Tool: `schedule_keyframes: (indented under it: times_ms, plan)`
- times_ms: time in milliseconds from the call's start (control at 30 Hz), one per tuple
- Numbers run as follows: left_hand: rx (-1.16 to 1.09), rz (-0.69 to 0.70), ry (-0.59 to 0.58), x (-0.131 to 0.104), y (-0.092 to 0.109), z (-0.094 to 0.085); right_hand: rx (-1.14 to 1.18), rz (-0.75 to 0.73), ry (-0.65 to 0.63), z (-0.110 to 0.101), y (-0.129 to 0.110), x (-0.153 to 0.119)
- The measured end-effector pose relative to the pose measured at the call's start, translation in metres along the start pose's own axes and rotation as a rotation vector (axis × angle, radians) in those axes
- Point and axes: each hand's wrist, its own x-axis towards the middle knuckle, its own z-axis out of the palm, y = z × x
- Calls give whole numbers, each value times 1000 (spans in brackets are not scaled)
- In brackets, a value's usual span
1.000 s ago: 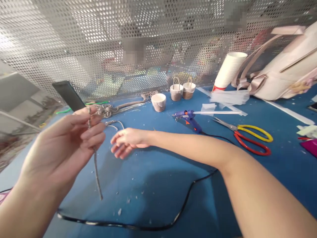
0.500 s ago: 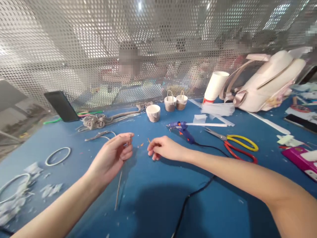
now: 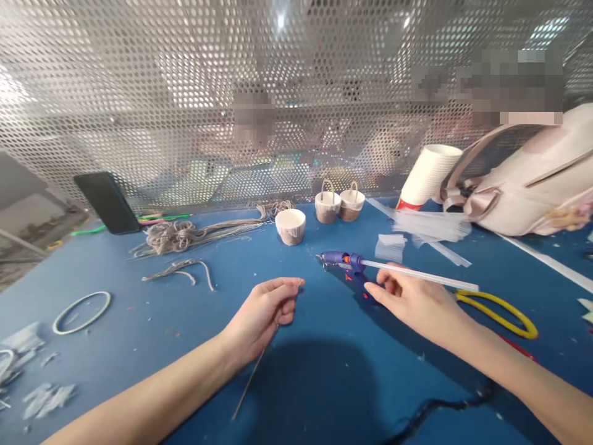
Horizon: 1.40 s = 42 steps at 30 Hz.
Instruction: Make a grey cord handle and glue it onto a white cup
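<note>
My left hand [image 3: 266, 315] is closed in a pinch on a thin grey-brown cord [image 3: 249, 384], whose tail hangs below the fingers toward the table. My right hand [image 3: 412, 296] is at the handle of a blue hot glue gun [image 3: 354, 272], thumb against the grip and fingers curled, partly hidden behind the glue stick [image 3: 417, 274] that sticks out of its back. The gun's nozzle points left. Beyond the hands stand a white cup [image 3: 291, 227] wrapped in cord at its base and two small handled baskets [image 3: 327, 207]. Cut cord pieces [image 3: 180, 269] lie to the left.
A bundle of cord [image 3: 173, 236], a leaning phone [image 3: 106, 203] and a pale ring [image 3: 82, 313] are on the left. Toward the right are stacked paper cups [image 3: 430, 176], translucent strips [image 3: 430, 225], a pink bag [image 3: 532, 173] and yellow-handled scissors [image 3: 498, 314]. A black cable [image 3: 430, 408] crosses the front.
My right hand has moved right from beside the left hand to the glue gun's handle. My left hand has shifted right with the cord. The camera view has shifted too.
</note>
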Motion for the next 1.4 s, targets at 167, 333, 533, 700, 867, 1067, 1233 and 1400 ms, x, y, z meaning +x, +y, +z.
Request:
schedule_keyframes:
  times_ms: [167, 333, 533, 700, 867, 1067, 1233, 1400]
  plan:
    - [-14, -34, -8, 1, -3, 0, 190, -25, -144, 10, -6, 21]
    - [5, -5, -34, -4, -4, 3, 327, 69, -217, 22, -15, 27]
    - [41, 32, 4, -6, -5, 7, 430, 64, -157, 42, -11, 30]
    - [80, 55, 17, -5, -5, 3, 474, 77, -100, 37, -14, 20]
    - [53, 38, 8, -6, -5, -3, 616, 107, -187, 25, -23, -5]
    - [68, -2, 18, -8, -5, -6, 584, 5, -160, 26, -32, -16]
    - [114, -17, 20, -7, -4, -7, 537, -62, -181, 29, -32, -16]
    - [143, -28, -12, -5, -6, -9, 507, -52, -117, 38, -28, -18]
